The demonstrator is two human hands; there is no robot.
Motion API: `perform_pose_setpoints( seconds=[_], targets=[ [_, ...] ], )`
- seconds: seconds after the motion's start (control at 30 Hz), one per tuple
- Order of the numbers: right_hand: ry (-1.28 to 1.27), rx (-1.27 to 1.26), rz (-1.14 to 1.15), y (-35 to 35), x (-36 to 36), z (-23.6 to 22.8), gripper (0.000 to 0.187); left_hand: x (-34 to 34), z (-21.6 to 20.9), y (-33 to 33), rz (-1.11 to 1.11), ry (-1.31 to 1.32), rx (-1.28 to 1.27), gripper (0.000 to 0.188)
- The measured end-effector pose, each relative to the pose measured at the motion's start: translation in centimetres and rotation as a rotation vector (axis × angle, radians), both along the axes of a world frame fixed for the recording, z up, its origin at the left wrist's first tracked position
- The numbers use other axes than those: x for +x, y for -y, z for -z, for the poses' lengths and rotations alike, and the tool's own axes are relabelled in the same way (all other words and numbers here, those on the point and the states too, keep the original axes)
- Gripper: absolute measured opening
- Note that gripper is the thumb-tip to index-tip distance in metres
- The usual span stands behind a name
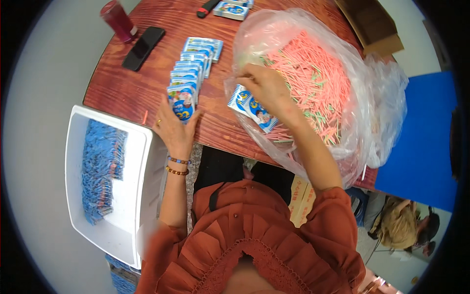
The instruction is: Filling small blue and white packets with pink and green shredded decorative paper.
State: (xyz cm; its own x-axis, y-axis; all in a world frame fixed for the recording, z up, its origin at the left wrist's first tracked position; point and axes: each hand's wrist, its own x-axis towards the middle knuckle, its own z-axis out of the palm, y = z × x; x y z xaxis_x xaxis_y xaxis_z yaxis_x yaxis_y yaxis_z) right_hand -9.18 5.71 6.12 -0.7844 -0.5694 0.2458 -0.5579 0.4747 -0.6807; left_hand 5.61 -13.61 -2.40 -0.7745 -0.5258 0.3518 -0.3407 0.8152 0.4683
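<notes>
Small blue-and-white packets (188, 71) overlap in a row on the wooden table. My left hand (177, 128) is at the near end of this row, its thumb and fingers on either side of the front packet. Over the near left edge of a clear plastic bag (249, 27), my right hand (268, 89) has its fingers curled together; what they pinch, if anything, is hidden. Two more blue-and-white packets (262, 116) lie below that hand, partly covered by it. Inside the bag is a big heap of thin pink and green sticks (313, 73).
Left of the table stands a white bin (142, 161) with stacks of blue packets (100, 152). A black phone (143, 48) and a red bottle (117, 20) lie at the far left. Farther back are a red-and-black tool (207, 8), more packets (230, 11) and a cardboard box (374, 24).
</notes>
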Motion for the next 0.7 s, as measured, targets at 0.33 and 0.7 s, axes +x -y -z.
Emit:
perform_pose_setpoints(
  seconds=[0.33, 0.7],
  targets=[
    [-0.153, 0.431, 0.107, -10.2, 2.2, 3.7, 0.034, -1.0, -1.0, -3.0, 0.166, -0.374, 0.075, 0.057],
    [-0.273, 0.229, 0.072, -10.3, 1.6, 4.0, 0.014, -7.2, -1.3, -9.9, 0.461, -0.123, 0.146, 0.039]
  ],
)
